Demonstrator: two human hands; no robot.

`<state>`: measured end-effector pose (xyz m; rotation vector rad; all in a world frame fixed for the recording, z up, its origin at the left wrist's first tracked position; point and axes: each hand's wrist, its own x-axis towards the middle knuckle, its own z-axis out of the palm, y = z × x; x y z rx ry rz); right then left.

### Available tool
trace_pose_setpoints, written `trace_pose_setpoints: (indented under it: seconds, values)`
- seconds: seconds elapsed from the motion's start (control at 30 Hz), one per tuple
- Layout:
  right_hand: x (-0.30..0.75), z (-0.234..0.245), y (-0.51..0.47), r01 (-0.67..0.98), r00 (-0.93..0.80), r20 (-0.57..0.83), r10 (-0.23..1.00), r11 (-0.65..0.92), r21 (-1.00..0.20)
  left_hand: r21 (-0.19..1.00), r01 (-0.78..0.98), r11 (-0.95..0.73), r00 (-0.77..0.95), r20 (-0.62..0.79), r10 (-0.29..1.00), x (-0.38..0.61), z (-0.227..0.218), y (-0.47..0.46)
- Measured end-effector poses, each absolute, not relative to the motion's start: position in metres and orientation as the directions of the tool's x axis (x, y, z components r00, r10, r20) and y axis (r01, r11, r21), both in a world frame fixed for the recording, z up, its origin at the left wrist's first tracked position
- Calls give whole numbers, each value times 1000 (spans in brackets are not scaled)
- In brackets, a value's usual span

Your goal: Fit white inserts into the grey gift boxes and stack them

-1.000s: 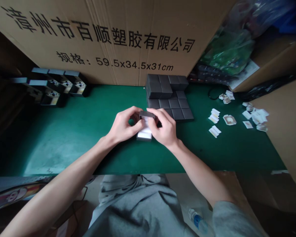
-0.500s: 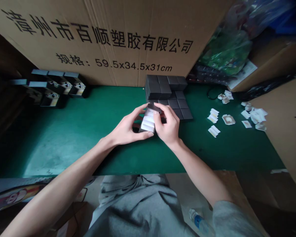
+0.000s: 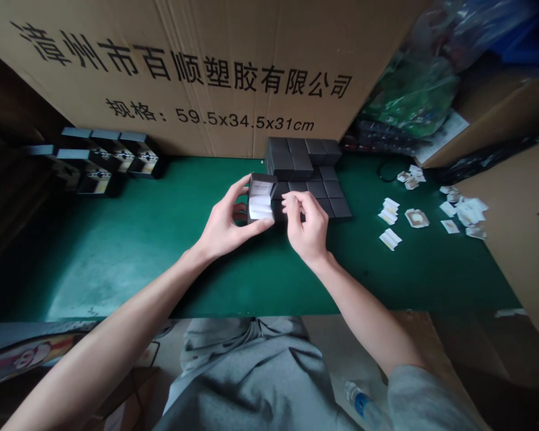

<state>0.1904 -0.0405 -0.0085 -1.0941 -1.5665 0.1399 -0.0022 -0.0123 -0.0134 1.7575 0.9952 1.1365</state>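
My left hand [image 3: 227,221] grips a small black ring box [image 3: 261,200] between thumb and fingers. Its lid is raised, showing a white lining with small print and a white padded insert. Just right of the box, my right hand [image 3: 308,224] is apart from it with fingers curled and pinched together; whether anything is between them cannot be made out. Behind my hands stand closed black boxes [image 3: 291,157], stacked in rows. At the left, several black boxes [image 3: 132,154] stand open, with metal parts and yellowish pieces showing inside.
The green table [image 3: 130,257] carries folded white inserts [image 3: 390,239], a white piece with a hole [image 3: 417,218] and a pile of white scraps [image 3: 471,209] on the right. A big cardboard carton [image 3: 197,36] stands along the back. Plastic bags [image 3: 413,90] lie at the back right.
The box has tipped up and its lid now stands open in my left hand. My right hand has come off the box and sits just to its right.
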Motion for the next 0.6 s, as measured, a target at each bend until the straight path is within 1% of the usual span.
trace_pose_setpoints:
  seconds: [0.4, 0.6]
  values:
    - [190, -7, -42, 610, 66, 727, 683, 549, -572, 905, 196, -379, 289, 315, 904, -2, -13, -13]
    - [191, -8, -42, 588, 60, 731, 680, 567, -576, 901, 213, -379, 284, 314, 906, -2, -12, -13]
